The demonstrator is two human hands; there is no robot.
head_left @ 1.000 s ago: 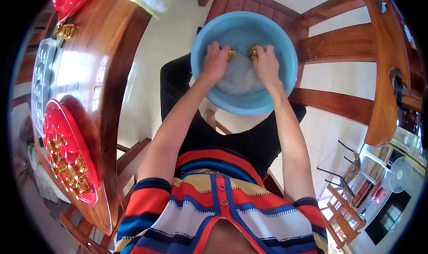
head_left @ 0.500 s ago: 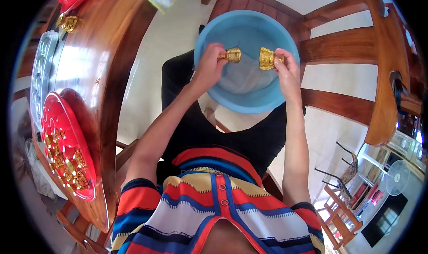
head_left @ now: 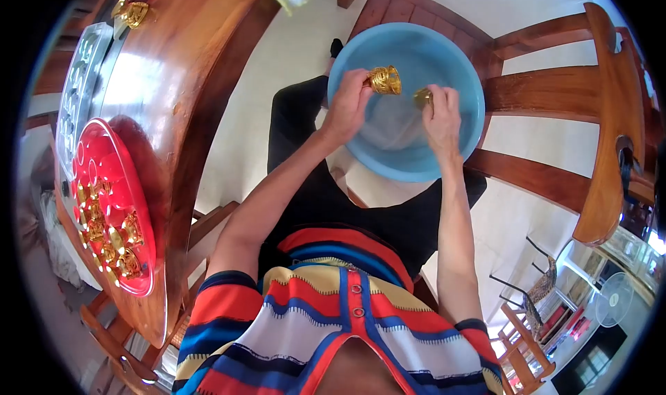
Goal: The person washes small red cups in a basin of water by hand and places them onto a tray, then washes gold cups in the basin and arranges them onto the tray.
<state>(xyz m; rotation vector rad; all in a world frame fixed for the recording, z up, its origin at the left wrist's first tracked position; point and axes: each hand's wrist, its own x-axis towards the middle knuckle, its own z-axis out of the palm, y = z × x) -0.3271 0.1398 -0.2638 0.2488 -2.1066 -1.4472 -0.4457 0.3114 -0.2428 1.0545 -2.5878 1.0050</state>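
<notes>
My left hand [head_left: 348,105] is closed around the narrow end of a small gold cup [head_left: 386,80], its wide mouth facing right. Opposite it, my right hand [head_left: 442,117] grips a second gold cup [head_left: 422,97], blurred and partly covered by my fingers. Both cups are over a light blue basin [head_left: 477,128] with what looks like water and a pale cloth-like shape at its bottom. The basin rests on a wooden chair beyond my knees.
At left, a glossy wooden table [head_left: 182,62] bears a red tray [head_left: 143,235] with several gold cups, a clear plastic tray [head_left: 78,83] and another gold piece [head_left: 132,12]. The wooden chair's slatted back [head_left: 541,92] rises right of the basin. A fan [head_left: 613,299] stands farther right.
My right hand has turned over, so its cup now points left and lower and shows less. The left cup has tilted its mouth outward. The whole view has shifted slightly.
</notes>
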